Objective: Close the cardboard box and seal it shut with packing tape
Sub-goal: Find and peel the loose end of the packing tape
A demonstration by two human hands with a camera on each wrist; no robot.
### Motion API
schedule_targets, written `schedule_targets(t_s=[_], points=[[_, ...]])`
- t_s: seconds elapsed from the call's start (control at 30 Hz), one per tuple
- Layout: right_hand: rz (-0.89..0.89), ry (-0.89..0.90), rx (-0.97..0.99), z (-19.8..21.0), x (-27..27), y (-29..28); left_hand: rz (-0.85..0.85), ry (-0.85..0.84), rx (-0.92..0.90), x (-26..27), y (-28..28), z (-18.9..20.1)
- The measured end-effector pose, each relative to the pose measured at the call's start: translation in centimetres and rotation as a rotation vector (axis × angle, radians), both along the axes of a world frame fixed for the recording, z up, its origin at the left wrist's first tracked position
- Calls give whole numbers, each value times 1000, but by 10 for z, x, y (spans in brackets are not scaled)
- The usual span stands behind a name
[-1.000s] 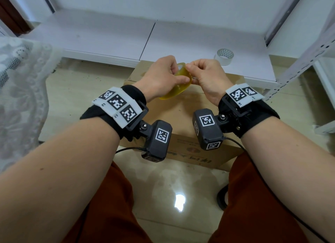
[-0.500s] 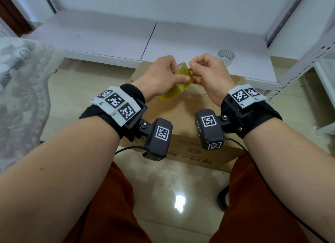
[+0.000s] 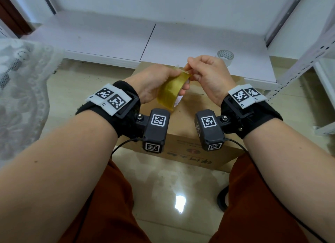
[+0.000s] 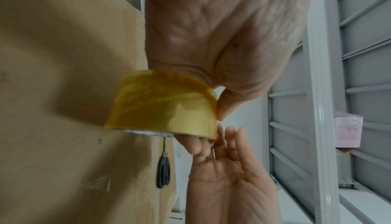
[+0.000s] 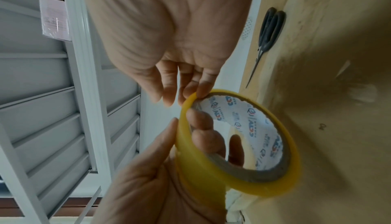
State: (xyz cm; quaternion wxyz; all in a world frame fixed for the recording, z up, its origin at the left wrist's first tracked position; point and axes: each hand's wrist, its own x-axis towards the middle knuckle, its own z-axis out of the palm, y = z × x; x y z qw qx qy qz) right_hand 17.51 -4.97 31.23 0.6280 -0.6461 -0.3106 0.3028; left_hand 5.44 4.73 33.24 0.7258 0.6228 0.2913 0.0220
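A closed cardboard box stands on the floor between my knees, its top flaps lying flat. Just above it my left hand grips a yellow packing tape roll, with fingers through the printed core and the thumb on the outside. My right hand pinches the roll's upper rim with curled fingertips. In the left wrist view the roll sits under my palm, with my right hand beside it. I cannot tell whether a loose tape end is lifted.
Black scissors lie on the box top near its far edge. A white tape roll sits on the low white platform behind the box. A metal shelf frame stands at the right, lace fabric at the left.
The roll has turned so its broad yellow outer face points toward me. My right fingertips have shifted up onto its top rim. Both hands have stayed above the box.
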Motion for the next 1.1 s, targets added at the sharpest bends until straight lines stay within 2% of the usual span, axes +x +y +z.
schedule_targets(t_s=[0.23, 0.5, 0.77, 1.1], points=[[-9, 23, 37, 4, -2, 0, 66, 2, 118, 3, -2, -3], [-66, -342, -105, 7, -1, -4, -27, -49, 84, 1, -5, 0], [-125, -541, -136, 10, -10, -5, -2, -54, 179, 1, -10, -3], [-170, -538, -122, 6, -12, -1, -2, -70, 211, 0, -16, 3]])
